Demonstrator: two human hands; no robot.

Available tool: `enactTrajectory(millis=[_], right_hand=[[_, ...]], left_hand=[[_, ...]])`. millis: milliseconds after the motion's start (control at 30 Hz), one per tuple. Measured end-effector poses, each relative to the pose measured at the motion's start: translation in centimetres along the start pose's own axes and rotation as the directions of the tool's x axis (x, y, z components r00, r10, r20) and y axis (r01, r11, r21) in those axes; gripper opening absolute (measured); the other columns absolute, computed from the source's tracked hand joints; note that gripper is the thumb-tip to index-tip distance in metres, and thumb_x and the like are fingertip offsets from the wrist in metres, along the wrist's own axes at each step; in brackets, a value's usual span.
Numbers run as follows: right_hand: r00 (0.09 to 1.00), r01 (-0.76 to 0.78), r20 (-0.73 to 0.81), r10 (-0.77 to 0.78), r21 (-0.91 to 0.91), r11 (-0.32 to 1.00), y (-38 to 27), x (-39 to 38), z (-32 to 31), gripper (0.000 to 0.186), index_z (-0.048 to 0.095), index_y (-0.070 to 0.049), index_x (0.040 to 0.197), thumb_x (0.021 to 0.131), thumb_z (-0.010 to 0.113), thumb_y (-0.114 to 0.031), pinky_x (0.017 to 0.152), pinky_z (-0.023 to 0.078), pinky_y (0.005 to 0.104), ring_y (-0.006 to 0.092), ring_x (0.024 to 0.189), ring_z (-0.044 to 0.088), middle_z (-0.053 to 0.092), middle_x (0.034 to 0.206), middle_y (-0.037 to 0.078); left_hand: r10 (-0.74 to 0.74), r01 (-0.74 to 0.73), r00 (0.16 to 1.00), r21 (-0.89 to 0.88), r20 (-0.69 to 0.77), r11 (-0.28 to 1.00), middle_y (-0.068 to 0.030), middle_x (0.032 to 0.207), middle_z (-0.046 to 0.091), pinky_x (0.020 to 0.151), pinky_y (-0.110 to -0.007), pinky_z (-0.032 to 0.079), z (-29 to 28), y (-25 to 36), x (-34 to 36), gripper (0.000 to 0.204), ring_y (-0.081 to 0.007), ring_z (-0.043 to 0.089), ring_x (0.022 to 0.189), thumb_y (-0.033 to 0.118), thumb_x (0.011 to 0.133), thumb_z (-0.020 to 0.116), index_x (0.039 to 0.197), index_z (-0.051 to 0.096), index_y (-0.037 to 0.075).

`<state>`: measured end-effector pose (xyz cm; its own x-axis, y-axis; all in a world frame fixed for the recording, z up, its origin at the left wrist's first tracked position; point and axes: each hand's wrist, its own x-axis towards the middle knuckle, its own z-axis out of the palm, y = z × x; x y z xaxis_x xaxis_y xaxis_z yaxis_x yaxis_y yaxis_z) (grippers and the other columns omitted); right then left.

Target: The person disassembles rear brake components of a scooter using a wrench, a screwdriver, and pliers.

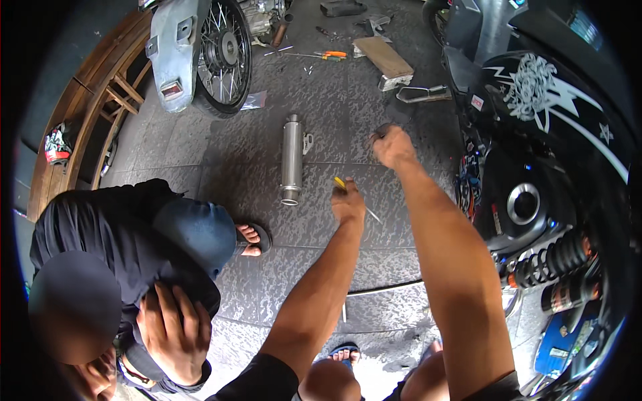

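Observation:
My left hand point(347, 204) is closed round a screwdriver with a yellow handle point(340, 183), its metal shaft angled down to the right. My right hand point(394, 147) is raised higher and to the right, fingers curled over something small and dark that I cannot make out. A silver exhaust muffler point(291, 159) with a side bracket lies on the tiled floor left of both hands. Beyond my right hand are a metal bracket point(421, 95) and a long tan block point(384, 60).
A co-worker in dark top and jeans point(107, 227) crouches at left, beside a wooden bench point(80, 134). A spoked wheel point(224, 60) stands at back left; a black motorbike point(542, 134) fills the right. Screwdrivers point(334, 55), other loose parts and a hose point(381, 287) lie on the floor.

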<state>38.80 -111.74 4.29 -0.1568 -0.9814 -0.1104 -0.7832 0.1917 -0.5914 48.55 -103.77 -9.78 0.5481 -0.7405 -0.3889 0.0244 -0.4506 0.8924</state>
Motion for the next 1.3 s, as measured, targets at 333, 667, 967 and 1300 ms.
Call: enactTrajectory(millis=[333, 667, 967, 1300], right_hand=[[0.992, -0.121, -0.048, 0.118, -0.061, 0.991, 1.5, 17.7, -0.2, 0.042, 0.064, 0.002, 0.11, 0.088, 0.058, -0.033, 0.096, 0.048, 0.0429, 0.0393, 0.113, 0.058, 0.061, 0.117, 0.028], [0.982, 0.134, -0.112, -0.155, -0.177, 0.975, 3.6, 44.6, 13.2, 0.037, 0.057, -0.001, 0.118, 0.083, 0.061, -0.01, 0.088, 0.05, 0.0475, 0.0423, 0.103, 0.06, 0.057, 0.117, 0.023], [0.982, 0.187, 0.074, -0.172, -0.444, 0.876, -0.5, 63.9, 20.9, 0.058, 0.04, -0.007, 0.14, 0.086, 0.06, -0.008, 0.099, 0.049, 0.0418, 0.0342, 0.118, 0.056, 0.043, 0.143, 0.015], [0.991, -0.027, -0.131, 0.019, -0.057, 0.998, -3.3, 58.3, 18.9, 0.045, 0.067, -0.002, 0.108, 0.087, 0.057, -0.04, 0.086, 0.051, 0.0447, 0.0389, 0.102, 0.064, 0.067, 0.105, 0.025]], left_hand=[[0.442, 0.065, 0.826, 0.837, -0.351, 0.544, -0.0147, 0.101, 0.06, 0.071, -0.04, 0.054, -1.6, 1.8, 26.1, 0.023, -0.0301, 0.064, 0.087, 0.03, 0.095, 0.05, 0.101, 0.048, 0.008], [0.515, 0.082, 0.796, 0.9, -0.318, 0.429, -0.0244, 0.104, 0.049, 0.09, -0.052, 0.036, -10.0, -4.0, 34.9, 0.038, -0.042, 0.046, 0.104, 0.035, 0.092, 0.054, 0.102, 0.053, -0.001], [0.551, 0.004, 0.796, 0.914, -0.248, 0.405, -0.0249, 0.103, 0.047, 0.086, -0.054, 0.035, -10.5, -5.7, 36.5, 0.046, -0.0426, 0.045, 0.099, 0.039, 0.094, 0.047, 0.112, 0.051, -0.003], [0.508, 0.048, 0.816, 0.909, -0.275, 0.414, -0.0232, 0.108, 0.049, 0.092, -0.052, 0.034, -10.8, -5.4, 35.4, 0.045, -0.0405, 0.045, 0.105, 0.039, 0.092, 0.049, 0.113, 0.051, -0.001]])
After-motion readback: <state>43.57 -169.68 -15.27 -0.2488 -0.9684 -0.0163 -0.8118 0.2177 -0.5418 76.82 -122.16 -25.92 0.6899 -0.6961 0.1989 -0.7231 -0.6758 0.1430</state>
